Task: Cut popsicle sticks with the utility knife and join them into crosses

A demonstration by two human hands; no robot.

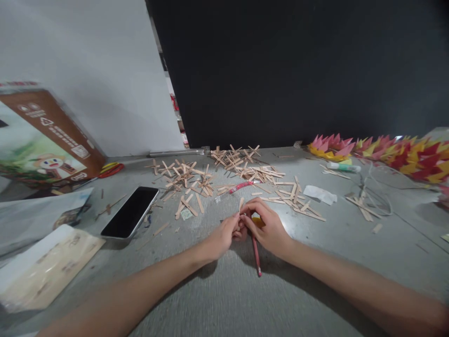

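Note:
Near the middle of the table, my left hand [224, 235] is closed in a pinch on a wooden craft stick [241, 204], whose tip points up. My right hand [269, 230] meets it there, thumb and fingers pinched together at the same stick. The lower part of the stick is hidden by the fingers. Under my right hand lies a red pencil [257, 258], its eraser end towards me. Something yellow [258, 222] shows beneath the right palm, mostly covered. Beyond the hands spreads a loose pile of craft sticks [185, 180], several joined into crosses.
A black phone [131, 213] and a plastic packet [52, 267] lie at left, before a printed carton [45, 140]. To the right are a glue stick [343, 167], crumpled tissue [320, 194], white cable [380, 213] and folded paper flowers [417, 159]. A dark panel [298, 70] stands behind.

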